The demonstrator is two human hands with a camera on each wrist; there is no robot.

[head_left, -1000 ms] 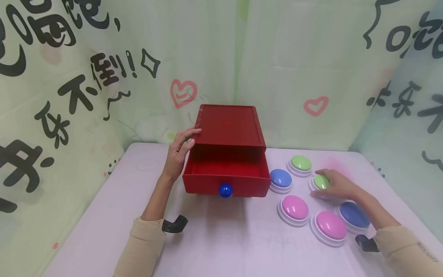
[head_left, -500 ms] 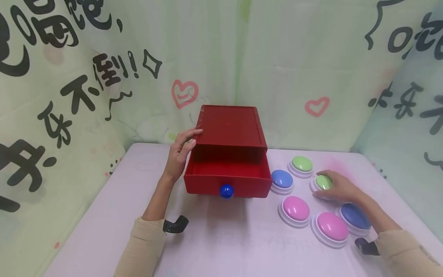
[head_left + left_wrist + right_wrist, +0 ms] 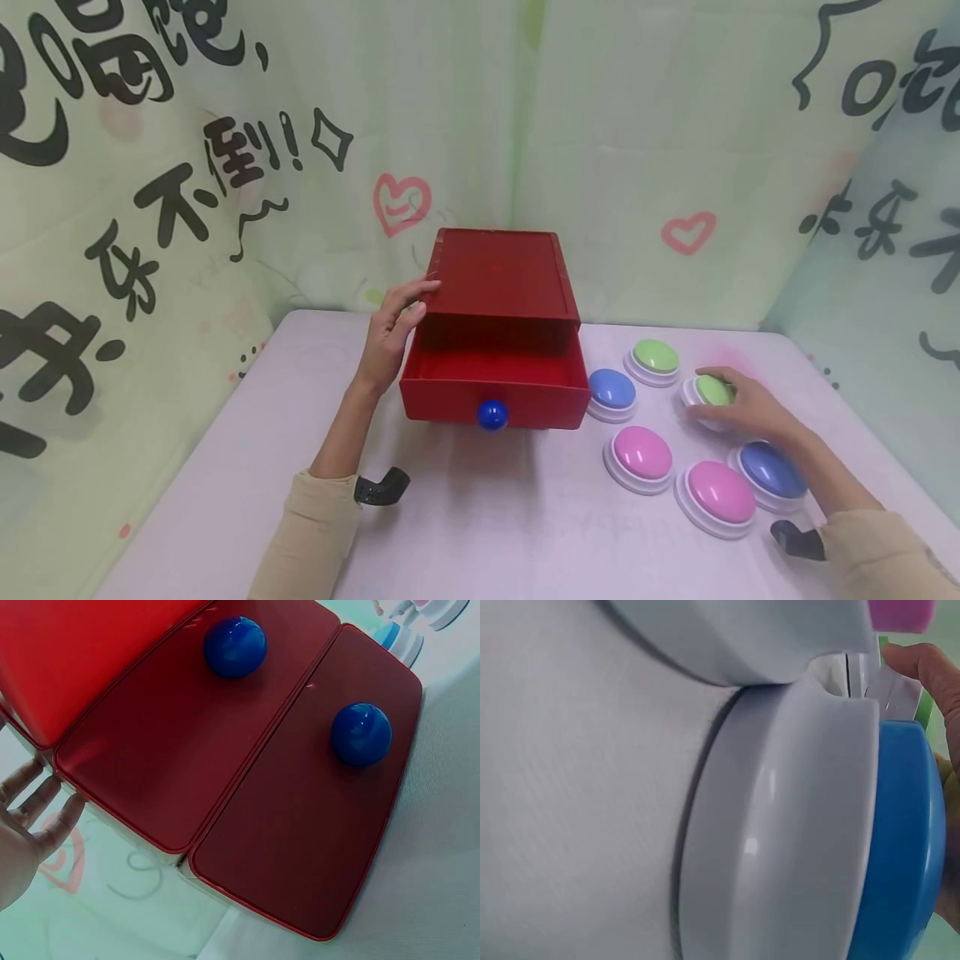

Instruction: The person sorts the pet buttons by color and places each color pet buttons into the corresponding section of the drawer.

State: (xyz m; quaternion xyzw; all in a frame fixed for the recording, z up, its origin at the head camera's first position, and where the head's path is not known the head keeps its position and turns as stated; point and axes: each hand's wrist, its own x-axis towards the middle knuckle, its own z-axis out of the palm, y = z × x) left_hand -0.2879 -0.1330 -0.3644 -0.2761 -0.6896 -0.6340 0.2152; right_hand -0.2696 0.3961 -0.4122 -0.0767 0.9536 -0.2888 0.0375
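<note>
A red drawer cabinet [image 3: 495,275] stands at the back of the table, its top drawer [image 3: 495,400] pulled out, with a blue knob [image 3: 492,415]. My left hand [image 3: 386,337] lies against the cabinet's left side, fingertips at the top edge. In the left wrist view, spread fingers [image 3: 46,817] touch the cabinet beside two lower drawer fronts [image 3: 300,810] with blue knobs. My right hand [image 3: 753,408] grips a green push button [image 3: 715,390] by its white base, thumb and fingers on opposite sides. The button is tilted. In the right wrist view, a blue push button [image 3: 900,847] hides most of it.
Around my right hand stand another green push button [image 3: 656,357], a smaller blue one [image 3: 612,390], two pink ones [image 3: 641,452] and a larger blue one [image 3: 771,471]. A printed curtain [image 3: 600,150] hangs behind the white table [image 3: 465,533].
The gripped green button has shifted slightly right and tipped, with my right hand moving along. My left hand keeps its place on the cabinet. The whole view has drifted slightly.
</note>
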